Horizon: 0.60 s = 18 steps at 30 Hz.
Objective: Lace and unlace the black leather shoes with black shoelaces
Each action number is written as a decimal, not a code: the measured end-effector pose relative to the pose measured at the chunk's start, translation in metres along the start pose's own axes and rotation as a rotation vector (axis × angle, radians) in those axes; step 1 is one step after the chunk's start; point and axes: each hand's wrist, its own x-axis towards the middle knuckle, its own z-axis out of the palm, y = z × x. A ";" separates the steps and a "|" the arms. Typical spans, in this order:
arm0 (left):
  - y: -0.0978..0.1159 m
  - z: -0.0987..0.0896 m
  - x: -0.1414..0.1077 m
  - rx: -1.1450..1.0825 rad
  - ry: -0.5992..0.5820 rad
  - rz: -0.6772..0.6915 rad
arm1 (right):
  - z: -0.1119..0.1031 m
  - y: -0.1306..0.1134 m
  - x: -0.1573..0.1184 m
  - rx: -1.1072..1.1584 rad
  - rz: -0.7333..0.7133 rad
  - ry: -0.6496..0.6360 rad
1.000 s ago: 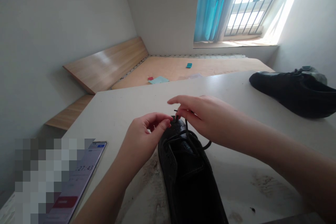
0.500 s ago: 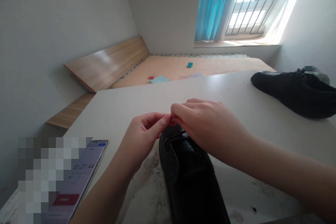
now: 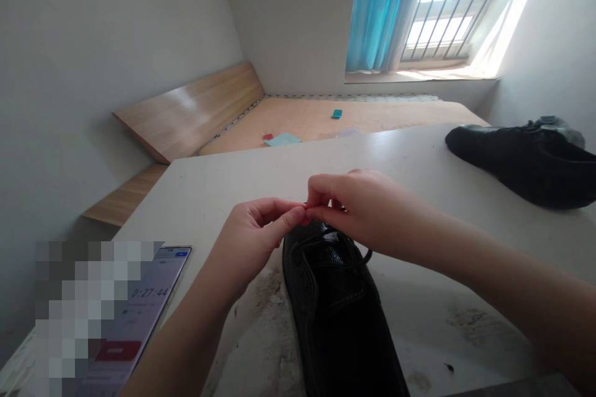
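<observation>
A black shoe (image 3: 344, 335) stands on the white table in front of me, its toe pointing away and its opening towards me. Just above its front, my left hand (image 3: 263, 226) pinches with thumb and forefinger. Meeting it fingertip to fingertip, my right hand (image 3: 356, 198) is curled with its thumb and forefinger pressed together. Small dark bits of shoelace show at the fingers of both hands, mostly covered by them. A loop of the black shoelace (image 3: 367, 258) sticks out at the right side of the shoe, below my right hand.
Another black shoe (image 3: 516, 164) rests at the table's right. A phone (image 3: 144, 316) showing a timer lies at the left, partly pixelated. Dark smudges mark the white table (image 3: 223, 177) near the shoe. Beyond are a bed (image 3: 391, 118) and a barred window.
My right hand has lifted slightly and turned, its fingers drawing into a tighter curl. The lace loop at the shoe's right side now shows. My left hand has hardly moved.
</observation>
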 end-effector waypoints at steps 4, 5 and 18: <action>-0.002 -0.001 0.000 0.040 0.000 0.065 | 0.000 -0.002 -0.001 -0.048 -0.025 -0.004; -0.002 -0.001 0.000 0.038 0.019 0.093 | -0.001 -0.002 -0.002 -0.025 -0.021 0.002; -0.001 0.003 -0.006 -0.269 -0.105 0.301 | -0.018 0.005 -0.004 0.847 -0.226 -0.022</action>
